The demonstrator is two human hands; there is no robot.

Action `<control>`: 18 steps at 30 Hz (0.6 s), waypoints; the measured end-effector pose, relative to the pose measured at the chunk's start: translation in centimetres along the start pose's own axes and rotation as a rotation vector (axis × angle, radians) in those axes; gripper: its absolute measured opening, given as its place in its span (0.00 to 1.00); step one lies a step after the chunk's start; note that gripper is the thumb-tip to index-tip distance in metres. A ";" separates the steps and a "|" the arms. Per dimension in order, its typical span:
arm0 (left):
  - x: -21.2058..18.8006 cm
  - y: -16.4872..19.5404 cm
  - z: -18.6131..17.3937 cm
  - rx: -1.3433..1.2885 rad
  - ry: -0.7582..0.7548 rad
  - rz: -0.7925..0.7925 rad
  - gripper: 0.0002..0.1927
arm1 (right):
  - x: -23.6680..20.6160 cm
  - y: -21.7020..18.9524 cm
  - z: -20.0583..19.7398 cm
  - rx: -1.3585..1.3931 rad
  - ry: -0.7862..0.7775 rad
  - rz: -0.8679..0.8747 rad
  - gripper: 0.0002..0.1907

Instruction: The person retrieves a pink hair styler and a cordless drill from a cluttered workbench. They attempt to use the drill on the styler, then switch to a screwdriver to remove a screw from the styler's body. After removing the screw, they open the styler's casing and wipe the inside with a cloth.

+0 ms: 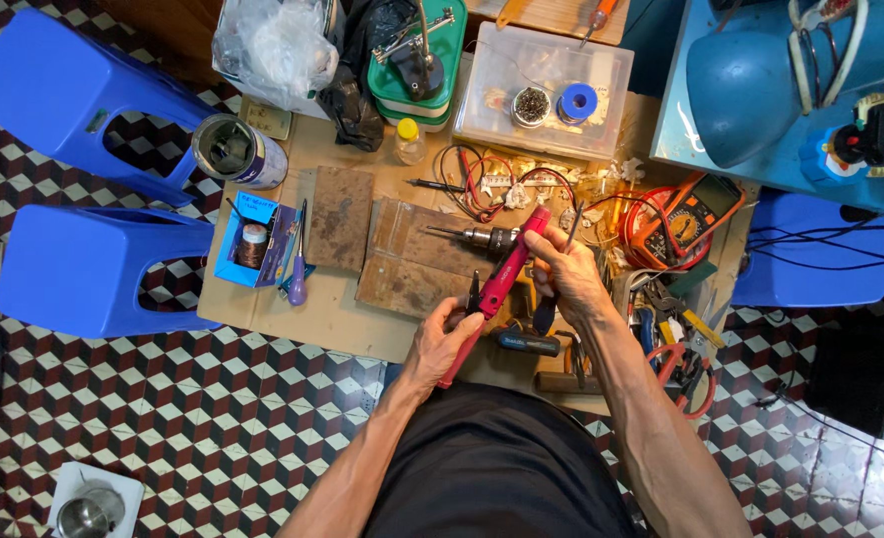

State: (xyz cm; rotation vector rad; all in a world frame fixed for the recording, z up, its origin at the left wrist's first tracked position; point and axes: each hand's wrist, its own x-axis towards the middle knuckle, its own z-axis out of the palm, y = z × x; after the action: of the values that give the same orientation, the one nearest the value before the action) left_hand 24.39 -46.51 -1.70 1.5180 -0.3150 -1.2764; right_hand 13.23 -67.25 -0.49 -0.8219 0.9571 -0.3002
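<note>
A long pink-red pen-shaped tool (pixel 505 271) is held between both hands over a cardboard work surface (pixel 334 317). My left hand (pixel 440 344) grips its lower end, with a small dark part pinched at the fingertips. My right hand (pixel 560 271) wraps its upper end and also holds thin metal tweezers (pixel 573 223). A drill with a steel chuck (pixel 482 237) lies just behind the tool. Below my right hand sits a dark blue-and-black tool body (pixel 528 344).
Two blue plastic stools (pixel 73 179) stand at left. A blue box (pixel 253 239), purple screwdriver (pixel 297 269), wood blocks (pixel 402 254), an orange multimeter (pixel 691 219), wires, pliers (pixel 681 369), a clear bin (pixel 547 90) and a metal can (pixel 238 151) crowd the surface.
</note>
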 end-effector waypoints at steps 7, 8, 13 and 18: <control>3.4 2.2 1.9 -0.093 0.000 -0.015 0.27 | -1.3 1.3 1.3 -0.109 -0.019 0.009 0.13; 3.4 2.1 2.0 -0.099 0.002 -0.010 0.27 | -1.4 1.4 1.4 -0.107 -0.019 0.004 0.14; 3.2 1.4 2.1 -0.111 -0.008 -0.018 0.26 | -2.3 1.5 0.9 -0.130 -0.016 -0.007 0.17; 2.9 1.4 1.8 -0.105 -0.045 -0.051 0.24 | -2.1 0.9 0.1 -0.070 -0.083 -0.018 0.17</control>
State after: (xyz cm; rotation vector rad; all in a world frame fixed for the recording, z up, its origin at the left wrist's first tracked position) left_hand 24.58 -50.23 -1.81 1.4178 -0.2365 -1.3481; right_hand 12.00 -65.42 0.11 -0.9012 0.8870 -0.2475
